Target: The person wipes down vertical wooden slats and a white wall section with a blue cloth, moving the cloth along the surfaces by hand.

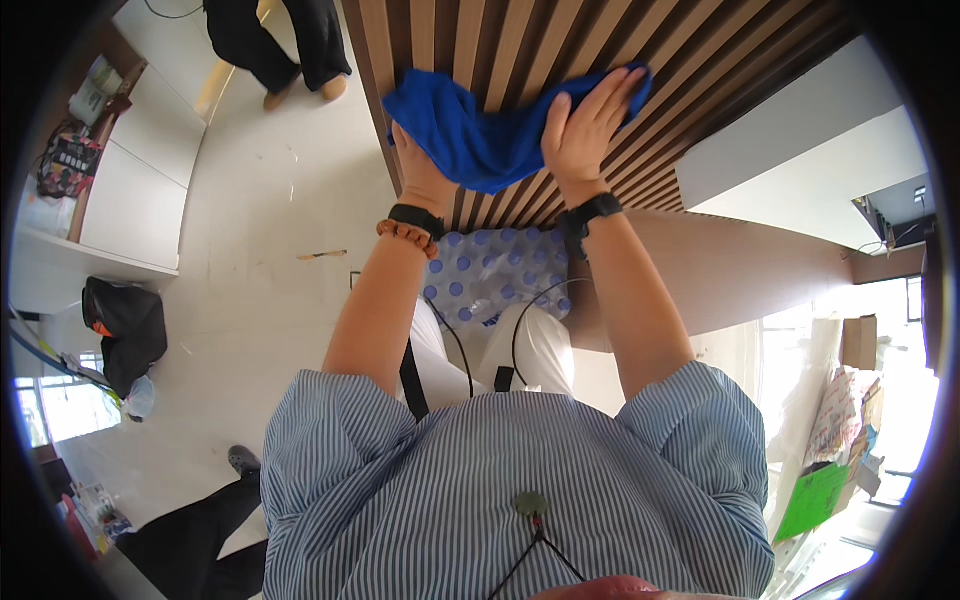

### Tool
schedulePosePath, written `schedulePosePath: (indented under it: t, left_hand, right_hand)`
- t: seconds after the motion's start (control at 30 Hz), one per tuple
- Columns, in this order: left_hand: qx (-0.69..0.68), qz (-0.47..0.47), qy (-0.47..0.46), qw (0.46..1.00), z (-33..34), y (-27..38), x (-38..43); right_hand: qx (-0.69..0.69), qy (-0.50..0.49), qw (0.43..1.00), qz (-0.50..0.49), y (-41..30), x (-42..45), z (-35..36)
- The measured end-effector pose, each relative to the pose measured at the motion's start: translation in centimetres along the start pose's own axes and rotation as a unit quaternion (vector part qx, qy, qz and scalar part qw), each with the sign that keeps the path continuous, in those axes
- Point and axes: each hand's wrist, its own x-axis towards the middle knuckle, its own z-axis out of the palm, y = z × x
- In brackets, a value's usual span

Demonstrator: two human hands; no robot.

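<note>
A blue cloth (480,142) lies spread against a slatted wood wall panel (517,45). My right hand (589,127) rests flat on the cloth's right end, fingers extended and pressing it to the slats. Under the cloth's left end is my left hand (422,165), its fingers covered by the fabric. Whether those hidden fingers grip the cloth or only lie against it cannot be made out. Between my forearms, below the panel, stands a plastic-wrapped pack of bottles with blue caps (510,262).
A white boxed ledge (795,135) juts out right of the panel. White cabinets (142,180) line the left side, with a black bag (131,322) on the floor. One person's legs (277,45) are at upper left, another's (202,532) at lower left. Cardboard (859,341) stands far right.
</note>
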Motion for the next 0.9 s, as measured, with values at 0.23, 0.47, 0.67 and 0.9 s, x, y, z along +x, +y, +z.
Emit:
schedulePosePath:
  t: [0.23, 0.47, 0.67, 0.9]
  left_hand:
    - [-0.05, -0.049, -0.062, 0.996, -2.4, 0.5, 0.6]
    - [-0.039, 0.068, 0.097, 0.992, -5.7, 1.2, 14.3]
    - [-0.001, 0.088, 0.122, 0.989, -5.5, 2.3, 16.9]
    - [-0.002, 0.038, 0.074, 0.997, -3.5, 0.8, 11.7]
  right_hand:
    - [-0.015, -0.09, 0.991, -0.099, -0.7, -4.1, 1.2]
    - [-0.031, 0.106, 0.978, -0.176, -4.0, 12.2, -2.5]
    - [0.234, -0.028, 0.971, 0.035, -7.3, 15.9, -5.7]
    - [0.106, 0.02, 0.994, -0.008, -6.2, 9.6, -1.6]
